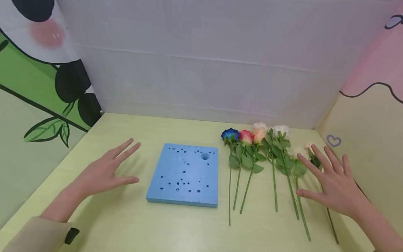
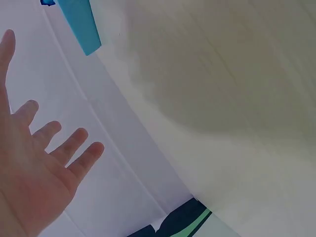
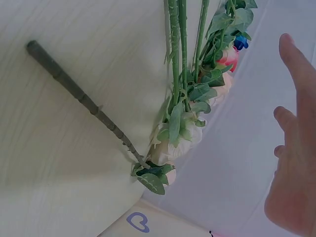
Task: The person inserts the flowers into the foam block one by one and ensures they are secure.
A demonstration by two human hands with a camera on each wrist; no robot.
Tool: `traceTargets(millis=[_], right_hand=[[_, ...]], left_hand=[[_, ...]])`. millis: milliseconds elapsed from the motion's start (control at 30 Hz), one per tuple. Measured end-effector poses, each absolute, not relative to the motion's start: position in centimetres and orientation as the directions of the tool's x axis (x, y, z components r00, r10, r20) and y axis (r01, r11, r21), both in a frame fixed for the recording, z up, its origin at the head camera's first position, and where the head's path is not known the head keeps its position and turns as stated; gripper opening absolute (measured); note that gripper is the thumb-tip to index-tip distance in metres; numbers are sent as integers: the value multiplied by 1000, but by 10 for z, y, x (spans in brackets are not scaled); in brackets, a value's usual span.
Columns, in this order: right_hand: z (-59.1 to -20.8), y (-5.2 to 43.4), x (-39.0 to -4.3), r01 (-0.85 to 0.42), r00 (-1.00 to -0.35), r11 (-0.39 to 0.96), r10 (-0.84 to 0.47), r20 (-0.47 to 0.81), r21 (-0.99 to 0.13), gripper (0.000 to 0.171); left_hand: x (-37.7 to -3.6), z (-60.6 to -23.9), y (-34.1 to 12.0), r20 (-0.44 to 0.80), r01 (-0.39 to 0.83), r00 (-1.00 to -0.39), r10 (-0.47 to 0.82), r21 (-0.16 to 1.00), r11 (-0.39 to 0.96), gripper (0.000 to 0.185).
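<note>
**Over the bench, both hands spread above foam and roses**

On the pale green bench (image 1: 126,224) lies a blue foam block (image 1: 184,175), flat and pocked with small holes plus one larger hole near its far right corner. Just right of it, a row of artificial roses (image 1: 252,154) laid side by side, heads away: blue rose (image 1: 230,134), red, peach, white, and a darker-stemmed one (image 3: 79,96) nearest the right wall. Left hand (image 1: 105,171) hovering left of the block, fingers straight and fanned, holding nothing. Right hand (image 1: 333,183) likewise flat and empty, fingers splayed over the rightmost stems.

Best to pinch one stem low and clear of its neighbours, lifting straight up so leaves do not snag. Worth steadying the block with the free palm and lining the stem tip squarely over a hole before pressing.
</note>
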State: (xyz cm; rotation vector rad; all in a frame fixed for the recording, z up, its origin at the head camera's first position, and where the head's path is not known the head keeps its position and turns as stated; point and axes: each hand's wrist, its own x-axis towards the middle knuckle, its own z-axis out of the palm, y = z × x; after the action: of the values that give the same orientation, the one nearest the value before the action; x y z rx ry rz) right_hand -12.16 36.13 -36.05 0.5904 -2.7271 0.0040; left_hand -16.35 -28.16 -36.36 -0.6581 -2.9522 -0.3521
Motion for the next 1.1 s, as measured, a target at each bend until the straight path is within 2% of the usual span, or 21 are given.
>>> traceTargets(millis=[367,767,1100], right_hand=[[-360,366,-120,-376,-866,925,-370,335,50,104],[-366,377,-122,-372,-861,928,-355,365,26,105],[-373,391,-121,-314,-897,949,-297,327,1,107]], left_hand=[[-167,-374,-264,79,430,-900,428,319,844,94],[-167,-386,-254,-18,339,-910,414,542,769,97],[-170,-394,-246,-94,261,-905,414,647,717,98]])
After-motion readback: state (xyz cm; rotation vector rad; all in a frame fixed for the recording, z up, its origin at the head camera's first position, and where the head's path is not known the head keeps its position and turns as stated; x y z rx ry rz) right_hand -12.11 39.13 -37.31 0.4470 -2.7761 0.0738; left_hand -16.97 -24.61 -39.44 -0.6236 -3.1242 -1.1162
